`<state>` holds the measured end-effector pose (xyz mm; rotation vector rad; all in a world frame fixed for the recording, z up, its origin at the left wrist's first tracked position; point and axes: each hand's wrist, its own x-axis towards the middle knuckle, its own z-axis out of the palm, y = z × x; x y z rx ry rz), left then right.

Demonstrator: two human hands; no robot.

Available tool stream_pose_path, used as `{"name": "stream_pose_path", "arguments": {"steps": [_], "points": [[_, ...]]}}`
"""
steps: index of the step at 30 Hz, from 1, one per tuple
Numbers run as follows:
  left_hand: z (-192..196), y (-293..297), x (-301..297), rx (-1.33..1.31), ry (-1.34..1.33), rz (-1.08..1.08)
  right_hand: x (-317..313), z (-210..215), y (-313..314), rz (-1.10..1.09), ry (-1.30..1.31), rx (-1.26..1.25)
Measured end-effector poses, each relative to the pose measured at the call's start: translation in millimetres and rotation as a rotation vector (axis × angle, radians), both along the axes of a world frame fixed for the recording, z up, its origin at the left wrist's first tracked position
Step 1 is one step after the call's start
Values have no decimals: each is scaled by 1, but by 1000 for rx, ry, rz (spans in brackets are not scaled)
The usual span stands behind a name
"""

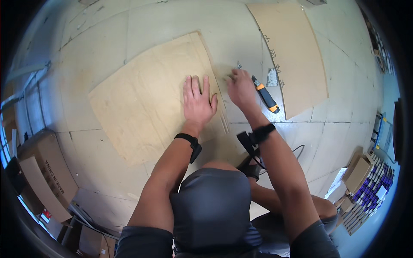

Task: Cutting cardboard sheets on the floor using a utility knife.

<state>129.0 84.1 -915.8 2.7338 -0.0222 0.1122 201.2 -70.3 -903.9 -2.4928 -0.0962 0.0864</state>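
Note:
My left hand (198,99) lies flat with its fingers apart on a large tan cardboard sheet (142,92), close to the sheet's right edge. That sheet rests at an angle on the floor. Just past the same edge is my right hand (241,89), its fingers bent and smeared by motion, so whether they hold anything does not show. A small greyish object (239,65) shows just beyond those fingertips; its kind is unclear. To the right of the hand, a black and yellow utility knife (266,96) lies on the floor. Each wrist wears a black band.
A second cardboard piece (297,60) with dark printing lies on the tiled floor at the right. Beside it is a small crumpled silvery scrap (272,77). Cardboard boxes (51,172) stand at the lower left. An open carton (358,172) and stacked purple-and-white goods (376,185) stand at the right.

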Motion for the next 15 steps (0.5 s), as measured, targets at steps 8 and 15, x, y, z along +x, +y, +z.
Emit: {"name": "stream_pose_path", "arguments": {"steps": [8,15], "points": [[-8,6,-6,52,-18,5,60,-9,85,-214,417,-135],[-6,5,-5,0,-8,-2,65,-15,72,-162,458,-168]]}}
